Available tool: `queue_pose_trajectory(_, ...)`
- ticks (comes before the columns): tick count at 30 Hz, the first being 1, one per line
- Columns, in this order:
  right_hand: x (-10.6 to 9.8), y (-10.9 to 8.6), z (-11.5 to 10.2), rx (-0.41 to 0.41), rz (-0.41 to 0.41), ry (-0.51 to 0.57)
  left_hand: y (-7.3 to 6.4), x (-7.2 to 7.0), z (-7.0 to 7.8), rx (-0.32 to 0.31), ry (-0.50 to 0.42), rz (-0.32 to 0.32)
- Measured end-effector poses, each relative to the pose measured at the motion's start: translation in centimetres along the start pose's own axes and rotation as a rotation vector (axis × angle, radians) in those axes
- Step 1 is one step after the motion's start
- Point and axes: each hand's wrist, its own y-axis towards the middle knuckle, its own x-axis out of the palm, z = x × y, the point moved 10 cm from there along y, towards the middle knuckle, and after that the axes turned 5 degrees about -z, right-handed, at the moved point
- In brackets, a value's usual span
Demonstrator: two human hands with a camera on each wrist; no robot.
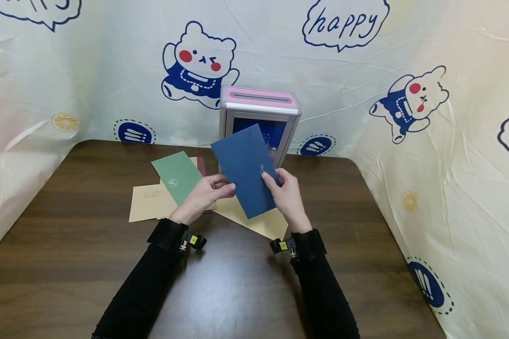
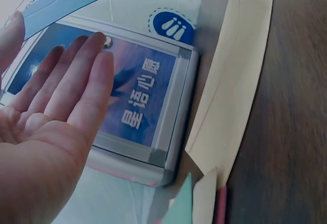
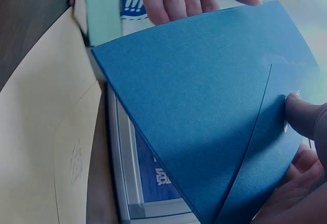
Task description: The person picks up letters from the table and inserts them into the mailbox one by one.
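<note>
A dark blue envelope (image 1: 246, 174) with a small light print is held up, tilted, in front of a box. My right hand (image 1: 290, 197) pinches its right edge, with the thumb (image 3: 300, 117) on the flap and the fingers behind. My left hand (image 1: 201, 200) is beside the envelope's left edge, thumb tip right at that edge. In the left wrist view its fingers (image 2: 76, 76) are extended, palm showing, with nothing gripped. Below the blue envelope lies a large cream envelope (image 1: 265, 225), partly hidden by it.
The silver-framed box (image 1: 260, 95) has a pink top with a slot and a blue front panel. Left of it lie a green envelope (image 1: 180, 176), a beige envelope (image 1: 146, 207) and a dark red one (image 1: 201, 164), overlapping. A printed cloth (image 1: 271, 56) hangs around the table (image 1: 59, 235).
</note>
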Motion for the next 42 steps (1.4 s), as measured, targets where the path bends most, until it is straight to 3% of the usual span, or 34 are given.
queue_pose_trajectory(10,-0.1,-0.4,0.1,0.024,0.014,0.119,0.1,0.1,2.5,0.133,0.085,0.115)
queue_pose_trajectory(17,-0.2,-0.6,-0.4,-0.002,0.006,0.14,-0.1,0.0,3.8,0.169,0.163,0.183)
queue_pose_trajectory(27,-0.6,-0.1,-1.3,-0.061,0.001,0.114,0.0,-0.5,5.3,0.2,0.299,0.208)
queue_pose_trajectory(36,-1.3,1.2,-4.8,-0.111,-0.05,0.051,0.6,-1.4,9.4,0.214,0.434,0.205)
queue_pose_trajectory(42,-2.7,3.2,-8.7,-0.145,-0.112,0.035,2.2,-2.6,13.3,0.211,0.479,0.179)
